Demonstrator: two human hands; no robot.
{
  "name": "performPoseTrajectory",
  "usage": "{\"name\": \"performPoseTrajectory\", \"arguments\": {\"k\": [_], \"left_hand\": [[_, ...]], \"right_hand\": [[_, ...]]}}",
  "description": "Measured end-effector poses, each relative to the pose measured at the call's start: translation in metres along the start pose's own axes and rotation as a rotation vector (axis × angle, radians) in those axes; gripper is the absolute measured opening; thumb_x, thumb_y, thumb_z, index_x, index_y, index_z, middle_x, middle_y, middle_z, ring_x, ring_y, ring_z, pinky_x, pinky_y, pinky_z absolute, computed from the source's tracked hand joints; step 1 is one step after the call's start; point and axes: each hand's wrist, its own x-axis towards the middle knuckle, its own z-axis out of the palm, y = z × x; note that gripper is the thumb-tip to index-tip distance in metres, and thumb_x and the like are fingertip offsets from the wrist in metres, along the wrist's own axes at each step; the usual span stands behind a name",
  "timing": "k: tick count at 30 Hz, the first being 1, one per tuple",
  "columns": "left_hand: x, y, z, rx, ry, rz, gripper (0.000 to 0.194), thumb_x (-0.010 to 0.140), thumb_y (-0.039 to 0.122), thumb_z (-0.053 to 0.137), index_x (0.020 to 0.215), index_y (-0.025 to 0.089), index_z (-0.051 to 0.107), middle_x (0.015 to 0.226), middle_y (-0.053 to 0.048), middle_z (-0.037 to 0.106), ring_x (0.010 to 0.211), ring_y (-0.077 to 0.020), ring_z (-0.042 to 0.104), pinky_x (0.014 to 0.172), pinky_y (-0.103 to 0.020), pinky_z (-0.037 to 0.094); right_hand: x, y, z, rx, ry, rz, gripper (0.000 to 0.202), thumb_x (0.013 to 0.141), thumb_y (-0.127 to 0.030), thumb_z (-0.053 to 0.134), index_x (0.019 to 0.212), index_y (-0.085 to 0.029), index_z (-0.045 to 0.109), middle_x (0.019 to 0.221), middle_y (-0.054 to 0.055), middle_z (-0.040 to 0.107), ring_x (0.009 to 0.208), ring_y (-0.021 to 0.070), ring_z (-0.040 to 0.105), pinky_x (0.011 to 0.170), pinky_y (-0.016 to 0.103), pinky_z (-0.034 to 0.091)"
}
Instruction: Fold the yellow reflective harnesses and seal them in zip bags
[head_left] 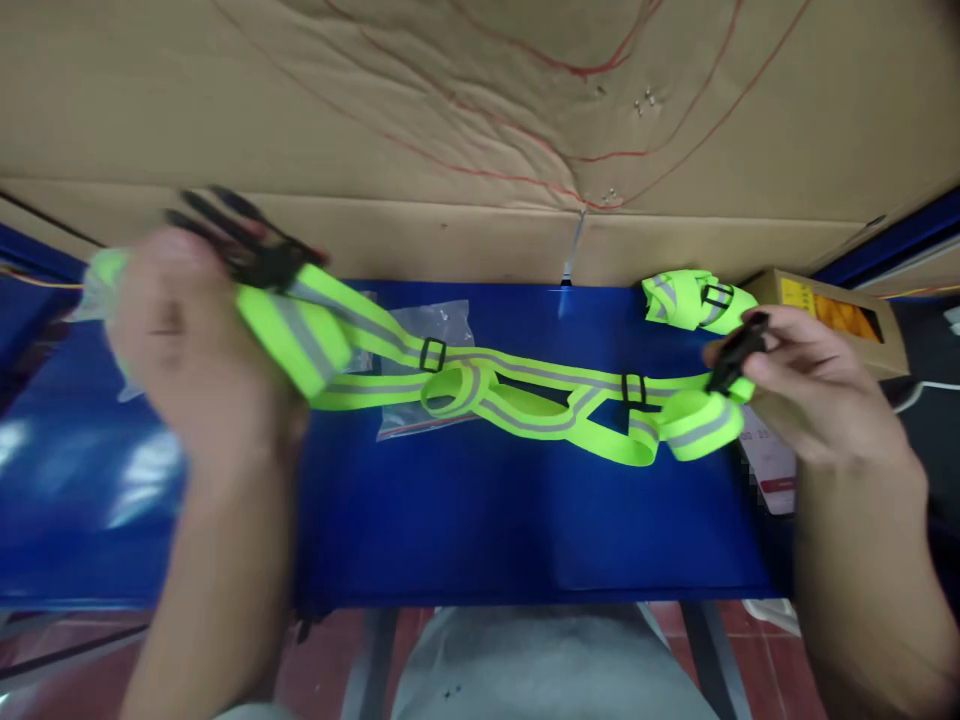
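Note:
A neon-yellow reflective strap harness (525, 395) with grey stripes and black sliders stretches between my hands above a blue table (487, 520). My left hand (195, 340), blurred, grips the strap's left end, where a black pronged buckle (247, 245) sticks up. My right hand (810, 385) pinches the right end at a black buckle piece (735, 350). The strap's loops sag in the middle, over a clear plastic bag (427, 335) lying on the table.
A second folded neon strap (694, 300) lies at the table's back right. A small cardboard box (832, 315) with a yellow label stands beside it. Large brown cardboard (480, 130) forms a wall behind. A white paper label (772, 470) lies under my right hand.

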Motion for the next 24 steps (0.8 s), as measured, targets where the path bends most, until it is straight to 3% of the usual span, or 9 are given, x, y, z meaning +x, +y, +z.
{"name": "performPoseTrajectory", "arguments": {"k": [1,2,5,7,9,12,17,24], "left_hand": [[-0.015,0.009,0.014,0.023,0.018,0.059,0.027,0.107,0.033,0.048,0.098,0.015,0.066,0.094,-0.001,0.071,0.082,-0.0136,0.072,0.083,-0.035,0.062],[-0.031,0.016,0.026,0.113,-0.074,0.076,0.029,0.106,0.033,0.051,0.093,0.015,0.069,0.093,-0.002,0.074,0.084,-0.0134,0.073,0.082,-0.03,0.061],[-0.076,0.032,0.049,0.251,-0.36,0.188,0.016,0.101,0.024,0.061,0.11,0.018,0.073,0.105,-0.003,0.079,0.09,-0.0115,0.075,0.079,-0.019,0.059],[-0.098,0.037,0.057,0.198,-0.53,0.218,0.019,0.099,0.019,0.064,0.116,0.019,0.071,0.11,-0.004,0.079,0.097,-0.0133,0.076,0.085,-0.021,0.061],[-0.112,0.036,0.061,0.174,-0.623,0.205,0.023,0.098,0.018,0.066,0.12,0.019,0.07,0.118,-0.006,0.077,0.108,-0.0164,0.074,0.096,-0.027,0.061],[-0.119,0.03,0.063,0.257,-0.657,0.252,0.034,0.096,0.014,0.066,0.129,0.019,0.065,0.13,-0.01,0.071,0.121,-0.0191,0.069,0.106,-0.034,0.059],[-0.117,0.018,0.057,0.409,-0.663,0.48,0.052,0.093,0.001,0.061,0.143,0.015,0.057,0.143,-0.018,0.061,0.129,-0.0247,0.064,0.109,-0.04,0.056],[-0.12,0.012,0.054,0.427,-0.687,0.477,0.058,0.094,0.004,0.059,0.15,0.018,0.05,0.143,-0.017,0.061,0.128,-0.0266,0.064,0.108,-0.042,0.057]], "right_hand": [[-0.003,-0.001,0.01,-0.049,-0.042,-0.028,0.039,0.073,-0.037,0.091,0.109,-0.035,0.077,0.099,0.001,0.074,0.094,0.0198,0.07,0.077,0.032,0.054],[-0.006,-0.002,0.021,-0.123,-0.098,-0.054,0.034,0.08,-0.035,0.087,0.112,-0.036,0.076,0.107,0.001,0.074,0.1,0.0186,0.069,0.081,0.03,0.055],[-0.017,-0.002,0.054,-0.311,-0.259,-0.049,0.031,0.092,-0.037,0.075,0.122,-0.035,0.074,0.117,0.001,0.075,0.096,0.0164,0.071,0.08,0.026,0.056],[-0.023,0.002,0.072,-0.29,-0.279,-0.002,0.032,0.093,-0.041,0.072,0.124,-0.033,0.073,0.119,0.002,0.076,0.091,0.0172,0.072,0.074,0.027,0.057],[-0.03,0.009,0.086,-0.19,-0.289,0.035,0.033,0.093,-0.042,0.072,0.124,-0.03,0.072,0.119,0.004,0.076,0.094,0.0197,0.073,0.074,0.028,0.059],[-0.036,0.018,0.095,-0.071,-0.293,0.066,0.032,0.092,-0.04,0.073,0.121,-0.027,0.071,0.113,0.005,0.077,0.097,0.0208,0.073,0.075,0.029,0.059],[-0.039,0.024,0.096,-0.023,-0.273,0.091,0.029,0.091,-0.038,0.074,0.118,-0.026,0.072,0.11,0.005,0.077,0.103,0.0212,0.073,0.079,0.03,0.059],[-0.045,0.027,0.103,-0.06,-0.248,0.074,0.027,0.091,-0.035,0.075,0.117,-0.029,0.072,0.109,0.004,0.075,0.103,0.0194,0.071,0.082,0.029,0.058]]}}
